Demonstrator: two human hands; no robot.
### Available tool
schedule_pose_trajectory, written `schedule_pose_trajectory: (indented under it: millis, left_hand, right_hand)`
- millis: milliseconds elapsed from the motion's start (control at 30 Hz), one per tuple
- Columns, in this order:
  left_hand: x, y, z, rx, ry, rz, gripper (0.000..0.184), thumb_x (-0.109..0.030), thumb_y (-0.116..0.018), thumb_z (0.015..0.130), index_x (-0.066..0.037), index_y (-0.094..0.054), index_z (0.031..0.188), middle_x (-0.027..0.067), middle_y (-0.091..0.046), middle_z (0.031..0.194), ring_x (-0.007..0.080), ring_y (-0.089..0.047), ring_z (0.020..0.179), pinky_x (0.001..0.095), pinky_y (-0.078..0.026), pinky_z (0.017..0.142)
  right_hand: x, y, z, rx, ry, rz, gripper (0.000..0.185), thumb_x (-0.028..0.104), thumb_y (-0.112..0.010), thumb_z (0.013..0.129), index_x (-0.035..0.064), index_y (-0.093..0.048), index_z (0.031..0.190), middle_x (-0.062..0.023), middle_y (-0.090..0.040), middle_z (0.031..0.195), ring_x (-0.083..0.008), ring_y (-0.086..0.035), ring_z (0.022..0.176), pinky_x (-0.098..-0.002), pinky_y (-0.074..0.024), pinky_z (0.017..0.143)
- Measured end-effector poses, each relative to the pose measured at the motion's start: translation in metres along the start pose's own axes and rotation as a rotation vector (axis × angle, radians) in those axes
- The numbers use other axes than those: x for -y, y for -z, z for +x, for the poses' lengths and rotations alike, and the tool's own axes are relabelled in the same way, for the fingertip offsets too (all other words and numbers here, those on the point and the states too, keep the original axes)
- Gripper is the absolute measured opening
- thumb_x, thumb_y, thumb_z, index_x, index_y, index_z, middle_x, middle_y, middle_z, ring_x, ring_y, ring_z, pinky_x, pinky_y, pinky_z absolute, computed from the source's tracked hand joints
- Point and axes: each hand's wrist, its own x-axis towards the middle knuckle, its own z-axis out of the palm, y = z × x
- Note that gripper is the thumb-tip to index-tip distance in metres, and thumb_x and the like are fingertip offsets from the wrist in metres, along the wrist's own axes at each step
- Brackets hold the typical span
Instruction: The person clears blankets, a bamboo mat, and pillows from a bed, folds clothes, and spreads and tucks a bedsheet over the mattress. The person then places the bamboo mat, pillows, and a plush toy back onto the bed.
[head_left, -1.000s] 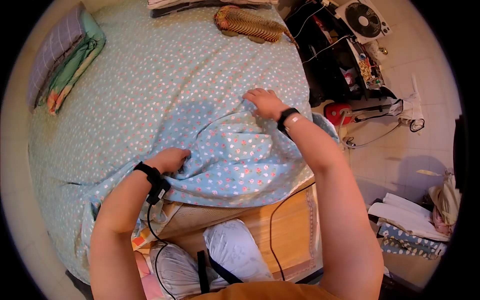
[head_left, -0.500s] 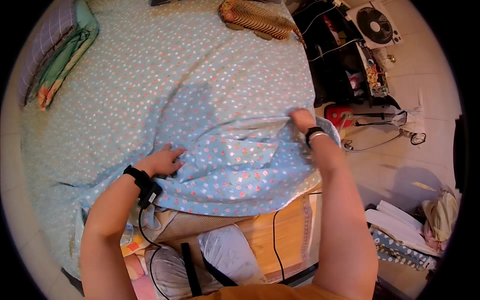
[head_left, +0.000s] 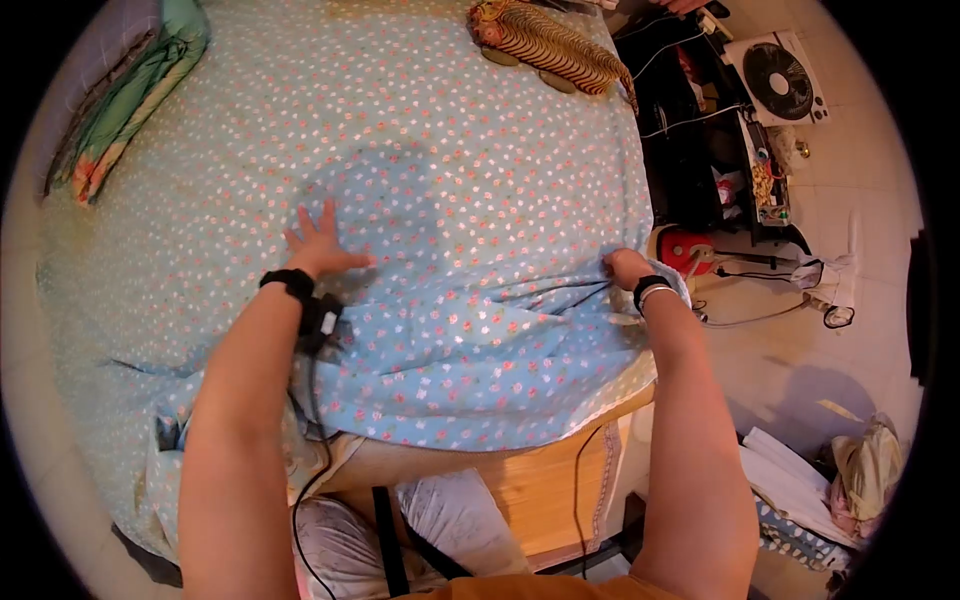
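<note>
A pale blue bed sheet [head_left: 480, 190] with small flowers spreads over the bed. My left hand [head_left: 325, 250] lies on it with fingers spread, left of the middle. At the sheet's right side, my right hand [head_left: 627, 268] is closed on a bunched fold of the cloth, and creases run leftward from it. Nearer to me the sheet is rumpled, its pale-trimmed edge falling short of a woven mat [head_left: 540, 490] on the bed. Both wrists wear black bands, and a dark cable hangs from the left one.
Folded quilts [head_left: 125, 100] lie at the far left, a striped fish-shaped cushion [head_left: 550, 50] at the far right. Beyond the bed's right edge stand a dark shelf [head_left: 690, 150] and a box fan [head_left: 778, 80]. Folded cloths [head_left: 800, 490] lie lower right. Skin shows at the top edge.
My left hand has moved forward over the sheet and its fingers have spread. My right hand stays closed on the cloth, the creases near it now sharper. The view has shifted slightly.
</note>
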Motion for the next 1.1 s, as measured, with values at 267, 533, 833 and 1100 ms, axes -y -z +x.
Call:
schedule_pose_trajectory:
  millis: [267,533,833,1100]
  left_hand:
    - [-0.033,-0.007,-0.013,-0.032,0.130,-0.011,0.134,-0.022,-0.086,0.053,-0.031,0.018,0.137,0.0198,0.032,0.137,0.0466,0.020,0.127,0.0680,-0.028,0.091]
    - [-0.037,0.004,-0.016,-0.050,0.189,-0.182,0.132,-0.009,-0.085,0.051,-0.039,0.010,0.138,0.0173,0.035,0.137,0.0437,0.020,0.129,0.0691,-0.020,0.095]
    - [-0.022,-0.005,-0.020,-0.104,0.118,-0.239,0.132,-0.006,-0.086,0.046,-0.043,0.002,0.138,0.0141,0.030,0.141,0.0419,0.015,0.131,0.0692,-0.017,0.096]
    - [0.069,-0.024,0.002,-0.057,-0.372,-0.097,0.105,-0.043,-0.077,0.058,-0.025,-0.015,0.140,0.0168,-0.004,0.145,0.0387,-0.010,0.132,0.0565,-0.027,0.099]
  right_hand:
    - [-0.048,-0.071,0.031,-0.181,-0.426,0.548,0.081,0.006,-0.055,0.070,0.0095,-0.013,0.140,-0.0236,-0.037,0.132,-0.0329,-0.039,0.121,-0.0387,-0.0346,0.099]
    - [0.008,0.068,0.038,-0.405,-0.339,0.145,0.060,0.013,-0.054,0.072,0.0049,-0.037,0.129,-0.0186,-0.041,0.130,-0.0317,-0.040,0.120,-0.0446,-0.0329,0.099]
    - [0.280,0.165,0.129,-0.426,0.347,0.568,0.098,0.056,-0.070,0.062,0.0310,-0.015,0.140,-0.0140,-0.001,0.147,-0.0377,-0.001,0.135,-0.0683,-0.0100,0.096]
    - [0.340,0.111,0.029,0.013,0.378,0.190,0.100,0.055,-0.069,0.062,0.0372,-0.008,0.140,-0.0110,0.013,0.147,-0.0369,0.014,0.134,-0.0711,-0.0026,0.095]
